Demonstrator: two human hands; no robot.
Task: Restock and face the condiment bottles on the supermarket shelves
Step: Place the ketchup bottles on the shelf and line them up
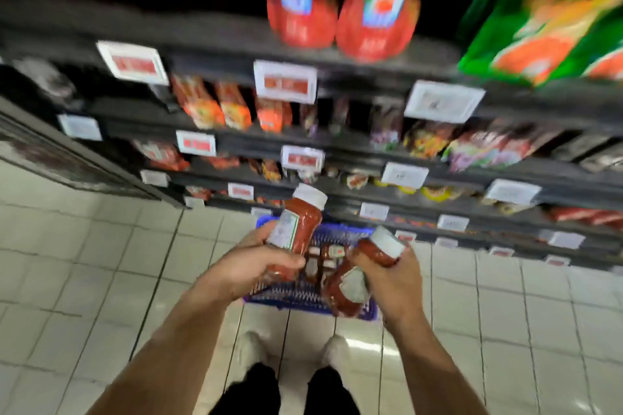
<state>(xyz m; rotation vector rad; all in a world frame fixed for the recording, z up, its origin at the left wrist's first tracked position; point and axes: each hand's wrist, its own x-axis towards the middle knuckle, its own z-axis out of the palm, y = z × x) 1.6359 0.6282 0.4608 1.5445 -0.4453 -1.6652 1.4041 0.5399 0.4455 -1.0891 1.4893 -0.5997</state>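
Observation:
My left hand (256, 266) grips a red sauce bottle (298, 222) with a white cap, its cap pointing up and away from me. In my right hand (394, 276) is a second red bottle (350, 283) with a white cap, tilted with the cap up to the right. Both bottles hang above a blue basket (296, 296) on the floor, where more bottles (323, 258) lie. Dark shelves (371, 145) with sauce packs and bottles rise in front of me.
Two large red bottles (340, 10) stand on the upper shelf, beside a green pack (546, 27). White price tags (286, 81) line the shelf edges. My feet (293, 350) stand on pale floor tiles just behind the basket.

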